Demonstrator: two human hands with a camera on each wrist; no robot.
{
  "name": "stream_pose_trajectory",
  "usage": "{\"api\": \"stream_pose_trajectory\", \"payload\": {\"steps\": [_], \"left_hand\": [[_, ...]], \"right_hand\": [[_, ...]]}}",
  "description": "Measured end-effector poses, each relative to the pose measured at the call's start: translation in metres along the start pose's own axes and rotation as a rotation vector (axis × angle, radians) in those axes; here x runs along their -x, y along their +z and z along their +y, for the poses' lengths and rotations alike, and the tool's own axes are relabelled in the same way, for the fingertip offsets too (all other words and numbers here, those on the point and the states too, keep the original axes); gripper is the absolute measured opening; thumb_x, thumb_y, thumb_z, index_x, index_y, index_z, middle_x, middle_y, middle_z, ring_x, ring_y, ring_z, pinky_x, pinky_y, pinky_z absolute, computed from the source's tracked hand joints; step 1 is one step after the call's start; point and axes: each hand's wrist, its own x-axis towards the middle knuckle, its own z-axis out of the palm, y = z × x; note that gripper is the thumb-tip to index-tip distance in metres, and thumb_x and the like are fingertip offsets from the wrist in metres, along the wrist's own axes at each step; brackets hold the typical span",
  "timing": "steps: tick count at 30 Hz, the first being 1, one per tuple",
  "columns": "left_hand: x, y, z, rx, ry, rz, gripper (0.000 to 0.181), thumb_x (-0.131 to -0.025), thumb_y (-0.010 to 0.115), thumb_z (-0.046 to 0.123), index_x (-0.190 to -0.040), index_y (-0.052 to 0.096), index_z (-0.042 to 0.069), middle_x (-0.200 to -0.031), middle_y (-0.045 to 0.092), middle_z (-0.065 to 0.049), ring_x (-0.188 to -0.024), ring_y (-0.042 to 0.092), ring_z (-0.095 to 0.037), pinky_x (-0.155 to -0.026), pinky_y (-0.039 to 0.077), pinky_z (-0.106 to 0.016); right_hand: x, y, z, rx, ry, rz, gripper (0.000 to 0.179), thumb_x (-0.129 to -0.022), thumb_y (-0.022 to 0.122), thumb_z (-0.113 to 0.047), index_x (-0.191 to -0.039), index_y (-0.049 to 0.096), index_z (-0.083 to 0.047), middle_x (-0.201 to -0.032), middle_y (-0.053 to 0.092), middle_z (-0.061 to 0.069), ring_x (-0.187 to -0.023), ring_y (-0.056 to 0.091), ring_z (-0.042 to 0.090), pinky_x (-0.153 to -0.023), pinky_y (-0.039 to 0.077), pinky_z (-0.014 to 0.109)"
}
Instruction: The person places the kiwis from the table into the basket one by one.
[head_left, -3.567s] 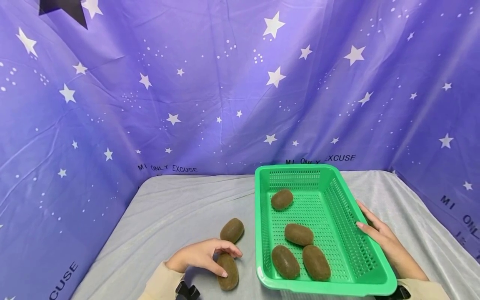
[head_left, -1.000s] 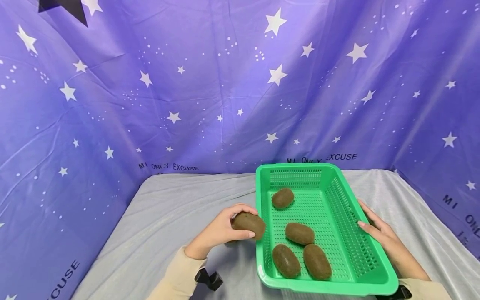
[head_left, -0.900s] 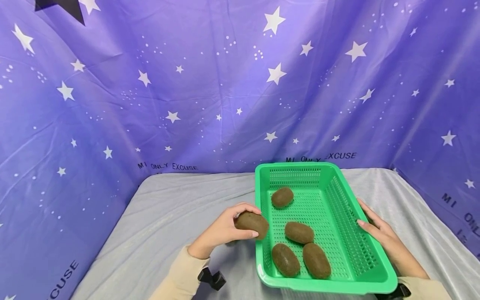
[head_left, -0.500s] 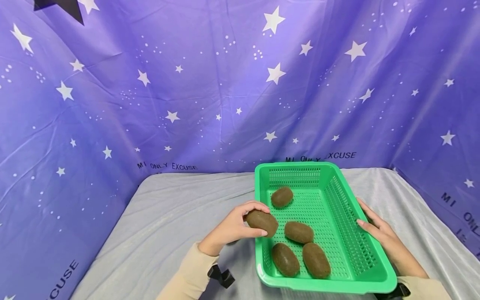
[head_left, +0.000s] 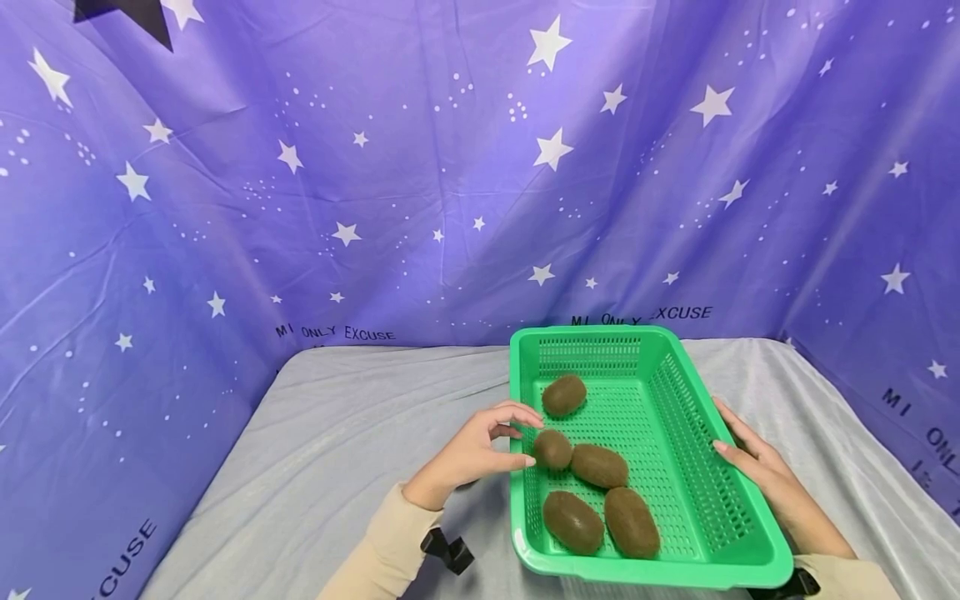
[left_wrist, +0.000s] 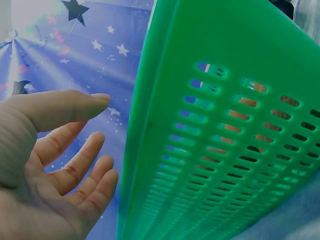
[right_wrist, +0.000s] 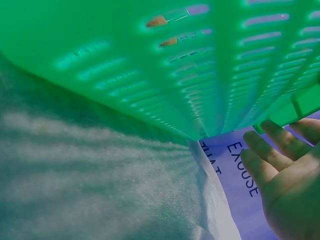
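In the head view my left hand (head_left: 480,446) reaches over the left rim of the green plastic basket (head_left: 592,570). Its thumb and fingers are spread apart beside a kiwi (head_left: 553,450) lying inside. The left wrist view shows that hand (left_wrist: 65,155) with nothing between thumb and fingers, outside the basket's slotted wall (left_wrist: 210,130). My right hand (head_left: 772,475) grips the basket's right rim, thumb on top; in the right wrist view its fingers (right_wrist: 272,150) lie under the rim. Another kiwi (head_left: 467,484) is almost wholly hidden beneath my left hand.
Several more kiwis lie in the basket: one at the far end (head_left: 564,396), one in the middle (head_left: 600,466), two at the near end (head_left: 573,522). The table has a grey cloth (head_left: 337,442). A purple star-printed curtain (head_left: 420,167) encloses the back and sides.
My left hand has picked up a kiwi from the cloth, carried it right over the basket's rim and let it go inside. The right hand has stayed on the rim.
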Motion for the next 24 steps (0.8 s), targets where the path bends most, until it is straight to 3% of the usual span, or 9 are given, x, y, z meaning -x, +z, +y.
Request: {"api": "stream_pose_trajectory", "payload": {"steps": [6, 9, 17, 19, 22, 24], "left_hand": [[0.006, -0.008, -0.003, -0.048, 0.012, 0.048, 0.036, -0.076, 0.070, -0.009, -0.111, 0.060, -0.006, -0.120, 0.056, -0.024, -0.113, 0.052, -0.014, -0.092, 0.047, -0.046], [0.010, -0.014, -0.005, -0.061, -0.017, 0.057, 0.036, -0.077, 0.069, -0.009, -0.112, 0.059, -0.008, -0.120, 0.057, -0.023, -0.114, 0.052, -0.015, -0.092, 0.045, -0.050], [0.023, -0.029, -0.017, -0.107, -0.046, 0.072, 0.037, -0.079, 0.072, 0.003, -0.114, 0.062, 0.001, -0.118, 0.061, -0.014, -0.111, 0.055, -0.020, -0.093, 0.047, -0.044], [0.026, -0.031, -0.013, -0.114, -0.054, 0.084, 0.036, -0.078, 0.072, 0.001, -0.113, 0.061, -0.001, -0.116, 0.061, -0.016, -0.111, 0.056, -0.027, -0.093, 0.047, -0.044], [0.030, -0.035, -0.020, -0.117, -0.060, 0.100, 0.035, -0.079, 0.071, 0.000, -0.112, 0.061, -0.003, -0.115, 0.061, -0.018, -0.108, 0.057, -0.022, -0.091, 0.047, -0.046], [0.033, -0.035, -0.016, -0.118, -0.071, 0.106, 0.035, -0.078, 0.070, -0.003, -0.111, 0.060, -0.007, -0.114, 0.060, -0.023, -0.107, 0.057, -0.019, -0.091, 0.047, -0.049]], "right_hand": [[0.000, 0.001, 0.000, 0.003, -0.008, 0.001, 0.058, -0.102, 0.034, -0.008, -0.152, 0.006, -0.013, -0.148, 0.019, -0.020, -0.115, 0.043, -0.012, -0.085, 0.047, 0.016], [0.000, 0.002, 0.000, 0.017, -0.013, 0.001, 0.058, -0.102, 0.034, -0.008, -0.152, 0.005, -0.011, -0.148, 0.018, -0.021, -0.116, 0.042, -0.013, -0.085, 0.045, 0.014], [0.003, 0.000, -0.003, -0.019, 0.059, 0.010, 0.058, -0.103, 0.034, -0.012, -0.153, 0.006, -0.019, -0.138, 0.032, -0.025, -0.110, 0.053, -0.003, -0.083, 0.051, 0.023], [0.003, 0.000, -0.002, -0.011, 0.044, 0.005, 0.058, -0.103, 0.034, -0.011, -0.153, 0.006, -0.017, -0.141, 0.029, -0.023, -0.112, 0.050, -0.006, -0.083, 0.050, 0.021], [0.002, 0.001, -0.001, 0.018, 0.034, 0.007, 0.058, -0.102, 0.034, -0.010, -0.153, 0.005, -0.016, -0.148, 0.021, -0.020, -0.114, 0.044, -0.012, -0.085, 0.046, 0.015], [0.001, 0.001, 0.000, 0.033, 0.034, 0.011, 0.058, -0.102, 0.035, -0.011, -0.153, 0.006, -0.017, -0.150, 0.017, -0.019, -0.115, 0.041, -0.015, -0.085, 0.045, 0.013]]}}
